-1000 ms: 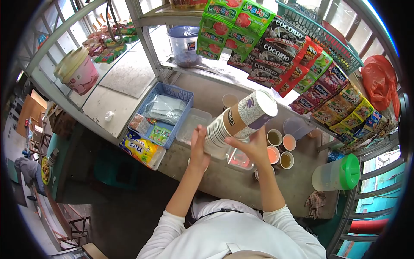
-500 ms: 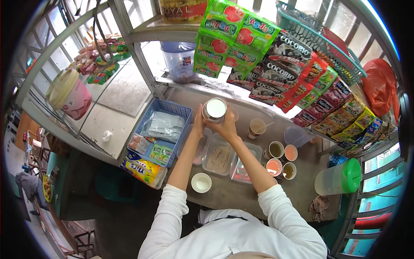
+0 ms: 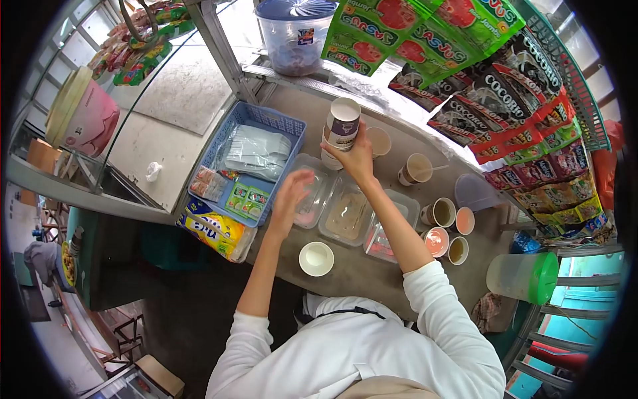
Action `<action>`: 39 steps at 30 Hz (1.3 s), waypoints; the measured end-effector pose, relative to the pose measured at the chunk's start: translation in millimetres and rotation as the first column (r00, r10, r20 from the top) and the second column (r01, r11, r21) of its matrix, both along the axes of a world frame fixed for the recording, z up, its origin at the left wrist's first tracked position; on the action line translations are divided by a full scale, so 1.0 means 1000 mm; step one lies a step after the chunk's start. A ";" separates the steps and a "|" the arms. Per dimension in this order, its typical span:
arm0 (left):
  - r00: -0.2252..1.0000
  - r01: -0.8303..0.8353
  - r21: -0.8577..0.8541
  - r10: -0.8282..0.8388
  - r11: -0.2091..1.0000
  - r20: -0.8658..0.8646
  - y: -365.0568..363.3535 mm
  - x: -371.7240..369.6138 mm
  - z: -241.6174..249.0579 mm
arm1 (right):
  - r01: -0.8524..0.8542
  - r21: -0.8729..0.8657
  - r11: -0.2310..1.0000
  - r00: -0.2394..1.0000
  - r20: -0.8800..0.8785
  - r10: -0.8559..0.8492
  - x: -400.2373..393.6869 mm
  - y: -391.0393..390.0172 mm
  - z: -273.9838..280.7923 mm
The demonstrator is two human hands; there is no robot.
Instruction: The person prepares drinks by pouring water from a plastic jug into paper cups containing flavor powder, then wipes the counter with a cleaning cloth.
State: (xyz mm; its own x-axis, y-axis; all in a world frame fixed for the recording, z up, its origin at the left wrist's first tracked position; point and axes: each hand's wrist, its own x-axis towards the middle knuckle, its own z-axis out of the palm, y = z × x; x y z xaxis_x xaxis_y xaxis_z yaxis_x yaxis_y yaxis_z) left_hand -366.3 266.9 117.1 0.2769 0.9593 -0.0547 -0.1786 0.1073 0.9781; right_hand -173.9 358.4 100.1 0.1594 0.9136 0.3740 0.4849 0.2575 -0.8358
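My right hand [image 3: 355, 158] grips a stack of paper cups [image 3: 341, 126], standing upright at the back of the counter [image 3: 345, 276] next to a single paper cup [image 3: 379, 140]. My left hand [image 3: 290, 193] hovers open above the clear plastic tubs [image 3: 342, 216], holding nothing. One white cup [image 3: 316, 258] stands alone near the counter's front edge, below my left hand.
A blue basket [image 3: 266, 122] with plastic bags and small packets sits to the left. Several filled cups [image 3: 442, 229] stand at the right, near a jug with a green lid [image 3: 525, 276]. Strips of sachets [image 3: 492, 86] hang overhead. A lidded tub [image 3: 294, 33] stands behind.
The cup stack went from tilted in both hands to upright at the back of the counter. My left hand let go and drew back. A single white cup now stands near the front edge.
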 end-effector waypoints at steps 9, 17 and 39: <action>0.890 0.056 0.398 0.135 0.916 -0.436 -0.123 -0.022 -0.040 | 0.035 0.066 0.997 0.999 0.007 -0.036 0.001 -0.015 0.011; 0.870 -0.255 0.358 0.375 0.898 -0.322 -0.157 0.020 -0.040 | 0.005 0.044 0.999 0.968 -0.250 0.006 0.003 -0.141 0.049; 0.789 -0.437 -0.515 0.589 0.738 0.174 -0.201 0.080 -0.029 | -0.445 -0.120 0.888 0.864 0.203 0.460 0.013 -0.338 0.027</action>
